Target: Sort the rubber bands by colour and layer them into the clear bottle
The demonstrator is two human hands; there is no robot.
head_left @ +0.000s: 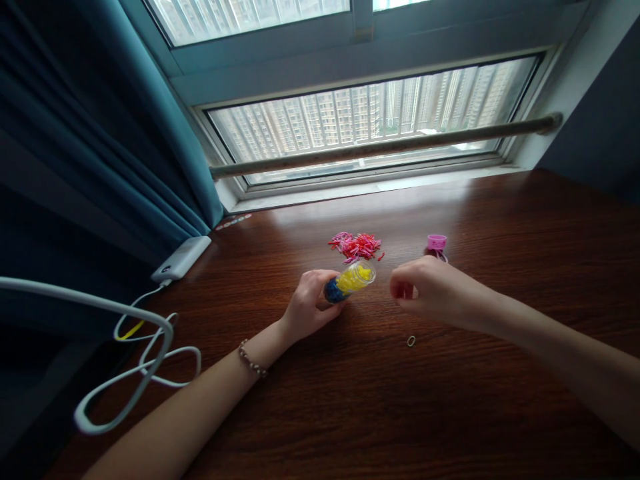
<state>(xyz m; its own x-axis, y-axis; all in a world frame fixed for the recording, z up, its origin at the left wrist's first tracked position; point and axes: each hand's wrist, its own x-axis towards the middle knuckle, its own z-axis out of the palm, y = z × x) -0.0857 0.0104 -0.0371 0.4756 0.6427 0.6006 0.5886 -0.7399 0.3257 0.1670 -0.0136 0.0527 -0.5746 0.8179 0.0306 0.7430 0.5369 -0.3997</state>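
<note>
My left hand (310, 303) is wrapped round a small clear jar (371, 273), which is tilted with its open mouth to the right. Inside it, blue pieces lie at the bottom and yellow pieces (353, 278) nearer the mouth. Just right of the mouth, apart from it, my right hand (430, 290) is closed with the fingers curled in; what they hold, if anything, is hidden. Behind the jar lies a pile of small pink and red bands (357, 247). A pale little ring (411, 341) rests on the table below my right hand.
Beyond my right hand stands a pink ring-shaped piece (437, 242), partly hidden. At the left are a white power bank (183, 259) and a looped white cable (165, 327). A window with a metal rail (380, 147) borders the brown table (350, 400).
</note>
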